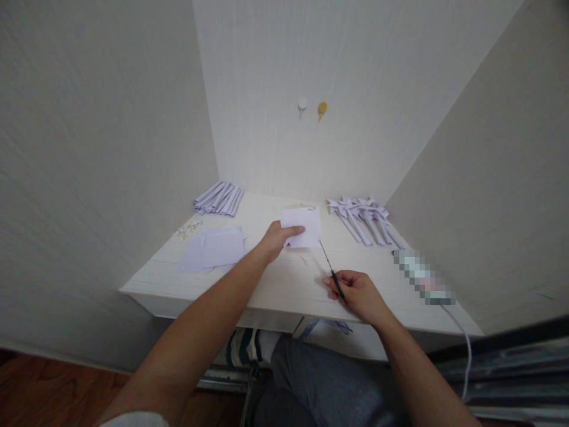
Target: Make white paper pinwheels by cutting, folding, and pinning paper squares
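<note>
Clock centred on the held paper; 12 = back wall.

Left hand (276, 238): grasping the white paper sheet (312, 226), thumb flat on top, remaining fingers mostly hidden beneath. Sheet is above the middle of the white table (284, 284), roughly square, so no clear long axis; free edge faces 3.

Right hand (359, 292): fingers curled around the handle of the black-handled scissors (338, 286), at 5. Scissors' long axis runs 11 to 5, tip toward 11, handle toward 5. Tip meets the sheet's corner at 4; blades seen nearly edge-on, so cannot tell whether they are spread or whether paper lies between them.

Surroundings: loose paper stack (222, 248) between 8 and 9, sheets overlapping. Rolled paper tubes (220, 198) between 9 and 10, long axes about 1 to 7. Paper pinwheels (355, 209) near 3, heads toward 11, sticks toward 5. Pixelated object (422, 279) at 4, long axis about 10 to 4, white cable (469, 356) trailing from its near end.
</note>
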Action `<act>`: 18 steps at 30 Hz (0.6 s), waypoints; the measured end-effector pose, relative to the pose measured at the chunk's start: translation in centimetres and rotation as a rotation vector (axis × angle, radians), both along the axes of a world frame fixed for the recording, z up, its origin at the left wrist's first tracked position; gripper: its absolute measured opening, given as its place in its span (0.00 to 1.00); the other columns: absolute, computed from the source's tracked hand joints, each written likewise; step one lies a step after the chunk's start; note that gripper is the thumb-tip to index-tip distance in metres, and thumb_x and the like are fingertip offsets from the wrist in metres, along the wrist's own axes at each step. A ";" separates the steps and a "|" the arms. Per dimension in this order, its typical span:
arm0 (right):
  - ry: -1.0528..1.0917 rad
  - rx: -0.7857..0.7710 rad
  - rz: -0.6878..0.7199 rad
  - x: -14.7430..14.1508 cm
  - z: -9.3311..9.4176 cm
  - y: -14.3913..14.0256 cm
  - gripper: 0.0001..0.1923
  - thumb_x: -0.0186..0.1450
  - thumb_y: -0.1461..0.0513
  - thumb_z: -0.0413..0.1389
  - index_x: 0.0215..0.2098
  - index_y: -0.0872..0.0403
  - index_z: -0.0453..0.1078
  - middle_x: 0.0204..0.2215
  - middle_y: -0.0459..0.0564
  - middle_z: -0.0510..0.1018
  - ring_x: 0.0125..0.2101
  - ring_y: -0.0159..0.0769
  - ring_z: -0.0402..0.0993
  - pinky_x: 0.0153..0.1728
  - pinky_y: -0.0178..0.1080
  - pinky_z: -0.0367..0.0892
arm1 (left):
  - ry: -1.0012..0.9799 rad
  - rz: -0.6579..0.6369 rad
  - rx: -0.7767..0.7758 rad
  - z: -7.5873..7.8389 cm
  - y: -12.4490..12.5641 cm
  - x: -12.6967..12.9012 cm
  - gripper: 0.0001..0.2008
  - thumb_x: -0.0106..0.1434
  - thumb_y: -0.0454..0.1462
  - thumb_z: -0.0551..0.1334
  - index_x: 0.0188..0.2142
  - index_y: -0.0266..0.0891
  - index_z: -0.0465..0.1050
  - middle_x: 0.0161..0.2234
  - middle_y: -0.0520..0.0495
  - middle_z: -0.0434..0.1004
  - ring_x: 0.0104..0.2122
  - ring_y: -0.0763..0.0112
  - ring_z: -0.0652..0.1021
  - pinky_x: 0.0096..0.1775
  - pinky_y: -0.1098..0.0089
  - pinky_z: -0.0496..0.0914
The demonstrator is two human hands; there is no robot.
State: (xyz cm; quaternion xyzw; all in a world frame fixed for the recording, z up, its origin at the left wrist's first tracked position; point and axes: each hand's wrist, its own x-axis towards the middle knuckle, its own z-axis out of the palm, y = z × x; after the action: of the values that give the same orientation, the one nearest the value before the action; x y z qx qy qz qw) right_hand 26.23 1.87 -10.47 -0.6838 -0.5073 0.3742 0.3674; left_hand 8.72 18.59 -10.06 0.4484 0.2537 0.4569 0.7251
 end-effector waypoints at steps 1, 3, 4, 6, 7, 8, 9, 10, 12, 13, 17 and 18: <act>0.000 -0.001 0.001 0.0 0.0 0.0 0.25 0.54 0.41 0.64 0.21 0.53 0.71 0.15 0.42 0.67 0.18 0.29 0.53 0.21 0.36 0.48 | -0.001 0.002 -0.001 0.0 0.0 0.0 0.23 0.41 0.38 0.79 0.38 0.32 0.83 0.40 0.36 0.87 0.41 0.51 0.85 0.49 0.56 0.76; -0.003 0.000 0.003 0.0 0.1 0.0 0.24 0.55 0.42 0.64 0.21 0.53 0.71 0.15 0.42 0.67 0.18 0.29 0.54 0.21 0.36 0.49 | -0.003 0.006 -0.003 0.0 0.0 0.0 0.23 0.41 0.37 0.79 0.38 0.32 0.83 0.40 0.36 0.87 0.41 0.51 0.85 0.49 0.55 0.76; -0.005 0.001 0.002 0.0 0.1 -0.1 0.24 0.55 0.42 0.64 0.20 0.53 0.71 0.15 0.42 0.67 0.18 0.29 0.54 0.21 0.36 0.49 | -0.004 0.006 -0.004 0.1 -0.1 0.0 0.23 0.41 0.37 0.79 0.38 0.32 0.83 0.40 0.35 0.87 0.42 0.51 0.85 0.49 0.55 0.76; -0.009 0.003 -0.002 -0.1 0.2 -0.1 0.24 0.55 0.42 0.64 0.20 0.53 0.71 0.14 0.42 0.67 0.18 0.29 0.54 0.21 0.36 0.49 | -0.008 0.004 -0.004 0.1 -0.1 0.0 0.23 0.41 0.37 0.79 0.39 0.32 0.83 0.41 0.35 0.87 0.43 0.50 0.85 0.49 0.55 0.75; -0.009 0.003 -0.003 -0.1 0.3 -0.1 0.24 0.55 0.42 0.64 0.20 0.52 0.71 0.15 0.42 0.67 0.18 0.29 0.54 0.21 0.36 0.49 | -0.010 0.002 -0.003 0.1 -0.2 -0.1 0.24 0.42 0.37 0.79 0.39 0.32 0.83 0.41 0.35 0.87 0.43 0.50 0.85 0.50 0.55 0.75; -0.009 0.002 -0.002 -0.1 0.3 -0.1 0.24 0.54 0.41 0.64 0.20 0.52 0.70 0.14 0.42 0.67 0.17 0.29 0.54 0.21 0.37 0.48 | -0.011 0.001 -0.003 0.1 -0.2 -0.1 0.24 0.42 0.37 0.79 0.39 0.32 0.83 0.42 0.35 0.87 0.43 0.50 0.85 0.50 0.55 0.75; -0.009 0.001 0.000 -0.2 0.4 -0.1 0.24 0.54 0.41 0.64 0.20 0.52 0.70 0.14 0.42 0.66 0.17 0.29 0.53 0.20 0.37 0.48 | -0.011 0.001 -0.002 0.2 -0.2 -0.1 0.24 0.42 0.37 0.79 0.40 0.32 0.83 0.42 0.35 0.87 0.43 0.49 0.85 0.50 0.55 0.76; -0.008 -0.001 0.004 -0.2 0.4 -0.1 0.24 0.55 0.41 0.64 0.20 0.52 0.70 0.14 0.41 0.65 0.17 0.29 0.53 0.20 0.37 0.48 | -0.011 0.000 -0.002 0.1 -0.2 -0.1 0.24 0.42 0.37 0.79 0.40 0.32 0.83 0.42 0.35 0.87 0.43 0.49 0.85 0.50 0.55 0.76; -0.011 -0.001 0.008 -0.2 0.4 -0.2 0.24 0.55 0.42 0.64 0.20 0.52 0.70 0.13 0.40 0.64 0.17 0.29 0.52 0.21 0.37 0.48 | -0.008 0.000 -0.003 0.1 -0.2 -0.1 0.24 0.42 0.37 0.79 0.39 0.32 0.83 0.41 0.35 0.87 0.43 0.49 0.85 0.49 0.54 0.76; -0.015 0.001 0.008 -0.2 0.4 -0.2 0.24 0.55 0.42 0.64 0.19 0.52 0.69 0.14 0.40 0.64 0.17 0.28 0.52 0.21 0.37 0.48 | -0.006 0.000 -0.004 0.1 -0.1 -0.1 0.23 0.41 0.37 0.80 0.39 0.32 0.83 0.41 0.35 0.87 0.43 0.49 0.85 0.49 0.54 0.76; -0.036 0.009 -0.002 0.0 0.3 -0.1 0.24 0.56 0.43 0.63 0.18 0.52 0.69 0.14 0.42 0.66 0.17 0.29 0.54 0.21 0.36 0.49 | -0.003 0.004 0.001 0.0 0.0 0.0 0.23 0.42 0.38 0.79 0.38 0.32 0.83 0.41 0.36 0.87 0.41 0.51 0.85 0.49 0.55 0.76; -0.039 0.010 -0.005 0.0 0.4 -0.1 0.24 0.56 0.43 0.63 0.18 0.52 0.69 0.13 0.42 0.66 0.17 0.29 0.54 0.20 0.36 0.49 | -0.002 0.004 0.003 0.0 0.0 0.0 0.23 0.42 0.38 0.79 0.38 0.32 0.83 0.41 0.36 0.87 0.41 0.51 0.85 0.49 0.55 0.76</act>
State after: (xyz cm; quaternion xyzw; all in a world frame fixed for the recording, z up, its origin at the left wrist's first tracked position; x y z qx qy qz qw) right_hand 26.24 1.75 -10.10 -0.6902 -0.5148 0.3573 0.3619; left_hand 8.70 18.55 -10.05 0.4483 0.2533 0.4593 0.7238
